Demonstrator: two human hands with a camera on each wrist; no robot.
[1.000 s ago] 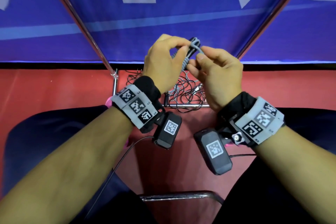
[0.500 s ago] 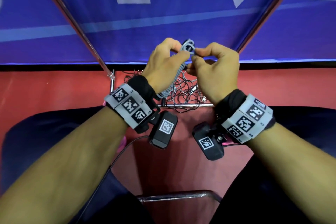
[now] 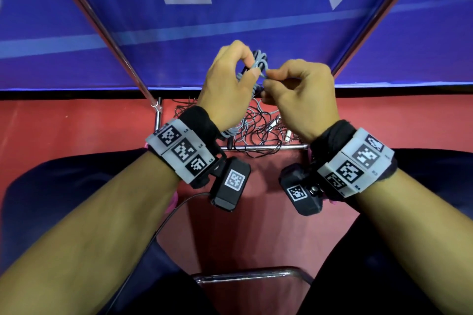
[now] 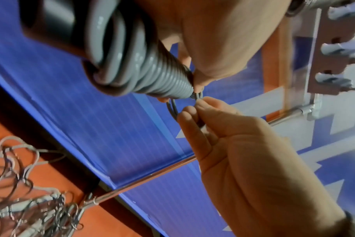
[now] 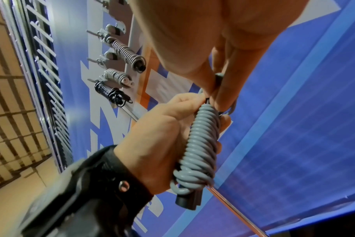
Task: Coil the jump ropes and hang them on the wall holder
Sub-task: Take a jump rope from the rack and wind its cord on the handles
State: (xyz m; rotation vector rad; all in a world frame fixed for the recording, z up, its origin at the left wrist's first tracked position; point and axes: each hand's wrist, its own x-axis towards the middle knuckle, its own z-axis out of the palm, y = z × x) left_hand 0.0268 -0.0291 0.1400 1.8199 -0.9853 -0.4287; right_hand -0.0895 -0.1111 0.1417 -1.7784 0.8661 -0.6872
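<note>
Grey plastic-coated jump rope (image 5: 203, 144), wound tightly round its black handles, sits in the left hand (image 3: 227, 89), whose fingers curl round the bundle. The right hand (image 3: 302, 100) pinches the loose loop at its top. The cord looks light, springy and slick, so it is best gripped round the wound middle.

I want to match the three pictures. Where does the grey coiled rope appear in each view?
Head: the grey coiled rope is at upper centre, between the left hand, which grips it, and the right hand, which pinches its end loop.
Left wrist: the grey coiled rope is at top left, close to the lens.
Right wrist: the grey coiled rope is at centre, slanting downward.
Shared landmark: the blue banner behind it.
</note>
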